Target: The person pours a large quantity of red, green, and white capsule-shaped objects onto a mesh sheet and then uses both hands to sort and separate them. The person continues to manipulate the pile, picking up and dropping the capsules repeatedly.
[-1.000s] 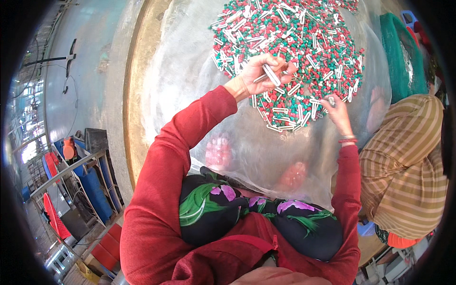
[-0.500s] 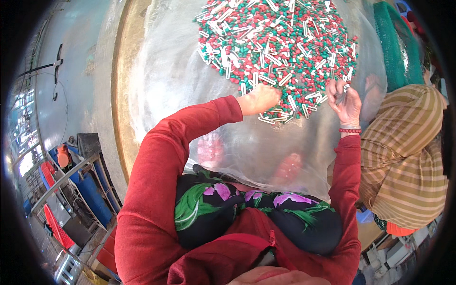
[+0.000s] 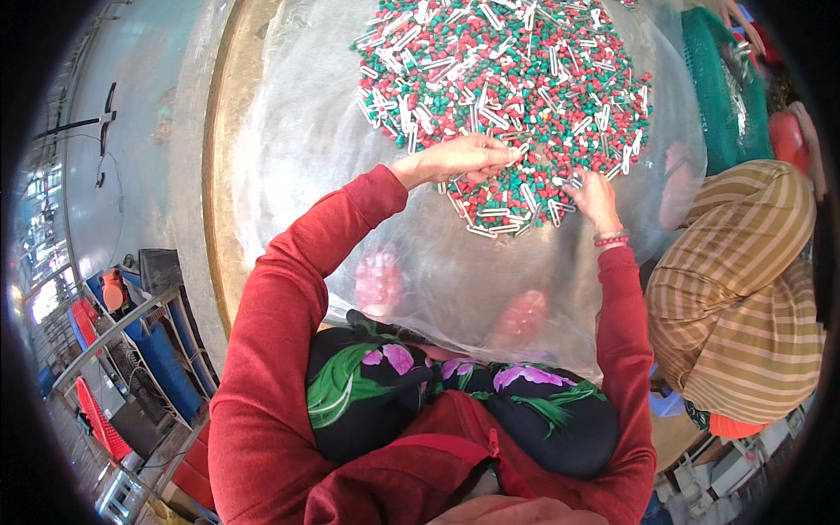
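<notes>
Red, green and white small pieces (image 3: 516,79); red sleeves (image 3: 289,289); black floral trousers (image 3: 394,402); brown-striped neighbouring shirt (image 3: 744,297).

No packages, labels, signs or screens to be made out

A heap of small red, green and white plastic pieces (image 3: 507,79) lies on a clear plastic sheet (image 3: 315,140) spread over the tabletop (image 3: 219,175). The left hand (image 3: 459,157) and right hand (image 3: 595,199) rest at the heap's near edge. A person in a striped shirt (image 3: 735,289) sits to the right.
</notes>
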A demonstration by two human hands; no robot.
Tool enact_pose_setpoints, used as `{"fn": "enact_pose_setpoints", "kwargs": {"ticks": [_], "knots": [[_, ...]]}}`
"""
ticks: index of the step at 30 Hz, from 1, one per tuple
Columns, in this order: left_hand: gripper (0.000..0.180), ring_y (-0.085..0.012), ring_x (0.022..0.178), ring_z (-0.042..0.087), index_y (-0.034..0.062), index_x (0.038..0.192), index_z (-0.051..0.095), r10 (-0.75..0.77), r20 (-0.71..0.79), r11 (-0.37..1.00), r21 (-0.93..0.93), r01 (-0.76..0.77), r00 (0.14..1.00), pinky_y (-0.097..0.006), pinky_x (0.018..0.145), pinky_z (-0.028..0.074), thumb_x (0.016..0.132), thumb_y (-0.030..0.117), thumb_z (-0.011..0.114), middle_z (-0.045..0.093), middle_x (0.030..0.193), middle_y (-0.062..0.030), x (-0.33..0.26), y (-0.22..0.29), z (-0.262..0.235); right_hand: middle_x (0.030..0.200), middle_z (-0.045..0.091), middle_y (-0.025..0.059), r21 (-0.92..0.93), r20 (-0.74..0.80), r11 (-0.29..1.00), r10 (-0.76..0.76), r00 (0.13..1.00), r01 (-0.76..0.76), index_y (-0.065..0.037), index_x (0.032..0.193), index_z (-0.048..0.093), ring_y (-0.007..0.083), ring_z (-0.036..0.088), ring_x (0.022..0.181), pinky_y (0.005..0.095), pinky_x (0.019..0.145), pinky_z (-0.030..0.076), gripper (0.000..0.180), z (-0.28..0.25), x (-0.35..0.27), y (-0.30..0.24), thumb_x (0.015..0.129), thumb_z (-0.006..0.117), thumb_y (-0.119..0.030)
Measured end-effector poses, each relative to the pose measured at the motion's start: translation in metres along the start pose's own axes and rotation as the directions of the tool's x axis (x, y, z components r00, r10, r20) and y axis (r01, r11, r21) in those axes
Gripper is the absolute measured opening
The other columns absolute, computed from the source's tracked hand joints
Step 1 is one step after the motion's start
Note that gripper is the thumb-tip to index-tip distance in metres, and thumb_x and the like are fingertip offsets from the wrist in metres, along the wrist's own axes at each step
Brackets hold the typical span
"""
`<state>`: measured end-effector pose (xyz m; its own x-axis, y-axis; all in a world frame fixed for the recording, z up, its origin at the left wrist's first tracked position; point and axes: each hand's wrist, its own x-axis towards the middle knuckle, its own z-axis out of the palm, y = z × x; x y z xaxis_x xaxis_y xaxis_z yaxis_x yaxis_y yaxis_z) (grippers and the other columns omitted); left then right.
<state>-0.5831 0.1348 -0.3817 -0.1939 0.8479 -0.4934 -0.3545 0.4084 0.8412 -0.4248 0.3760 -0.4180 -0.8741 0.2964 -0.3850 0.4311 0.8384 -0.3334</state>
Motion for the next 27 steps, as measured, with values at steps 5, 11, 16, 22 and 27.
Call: {"fn": "enact_pose_setpoints", "kwargs": {"ticks": [5, 11, 16, 22, 27], "knots": [[0.023, -0.0031, 0.046, 0.032, 0.0055, 0.084, 0.054, 0.044, 0.149, 0.934, -0.358, 0.012, 0.988, -0.02, 0.04, 0.027, 0.094, 0.026, 0.05, 0.045, 0.069, 0.002, -0.009, 0.024, -0.001, 0.069, 0.059, -0.0011, 0.847, 0.344, 0.466, -0.112, 0.932, -0.256, -0.007, 0.083, 0.06, 0.0036, 0.051, 0.059, 0.0176, 0.045, 0.033, 0.013, -0.029, -0.001, -0.031, 0.081, 0.067, -0.017], [0.032, -0.0027, 0.066, 0.041, 0.0094, 0.111, 0.052, 0.068, 0.041, 0.985, -0.16, -0.06, 0.997, -0.019, 0.052, 0.036, 0.093, 0.036, 0.05, 0.044, 0.074, 0.005, 0.005, 0.007, 0.013, 0.079, 0.058, 0.0011, 0.94, 0.31, -0.037, -0.322, 0.895, -0.339, -0.007, 0.1, 0.055, 0.0055, 0.052, 0.057, 0.0144, 0.038, 0.028, 0.017, -0.036, -0.018, -0.054, 0.086, 0.062, -0.014], [0.049, -0.0085, 0.062, 0.049, 0.0049, 0.114, 0.051, 0.101, -0.015, 0.973, 0.209, -0.096, 0.995, -0.025, 0.054, 0.043, 0.089, 0.047, 0.052, 0.052, 0.078, -0.0004, -0.001, 0.01, 0.03, 0.089, 0.056, 0.0001, 0.967, 0.189, -0.127, -0.214, 0.958, -0.219, -0.006, 0.125, 0.047, 0.003, 0.05, 0.062, 0.0157, 0.037, 0.029, 0.039, -0.027, -0.017, -0.076, 0.087, 0.058, -0.008], [0.047, -0.0213, 0.065, 0.063, -0.0013, 0.109, 0.052, 0.178, 0.073, 0.81, 0.556, -0.188, 0.981, -0.039, 0.058, 0.048, 0.089, 0.041, 0.053, 0.063, 0.083, -0.0152, 0.001, 0.027, 0.025, 0.078, 0.054, 0.0, 0.946, 0.248, -0.145, -0.248, 0.936, -0.289, -0.006, 0.123, 0.05, 0.0021, 0.047, 0.054, 0.0164, 0.035, 0.026, 0.035, -0.052, -0.021, -0.096, 0.089, 0.056, -0.012], [0.036, -0.0132, 0.051, 0.052, 0.0001, 0.09, 0.054, 0.26, 0.281, 0.879, 0.326, -0.347, 0.924, -0.03, 0.046, 0.04, 0.091, 0.036, 0.05, 0.057, 0.069, -0.0084, -0.004, 0.031, 0.02, 0.064, 0.049, -0.001, 0.979, 0.203, 0.058, -0.235, 0.951, -0.195, -0.006, 0.109, 0.052, 0.0027, 0.046, 0.051, 0.0161, 0.034, 0.023, 0.022, -0.058, -0.018, -0.075, 0.088, 0.056, -0.014]]}}
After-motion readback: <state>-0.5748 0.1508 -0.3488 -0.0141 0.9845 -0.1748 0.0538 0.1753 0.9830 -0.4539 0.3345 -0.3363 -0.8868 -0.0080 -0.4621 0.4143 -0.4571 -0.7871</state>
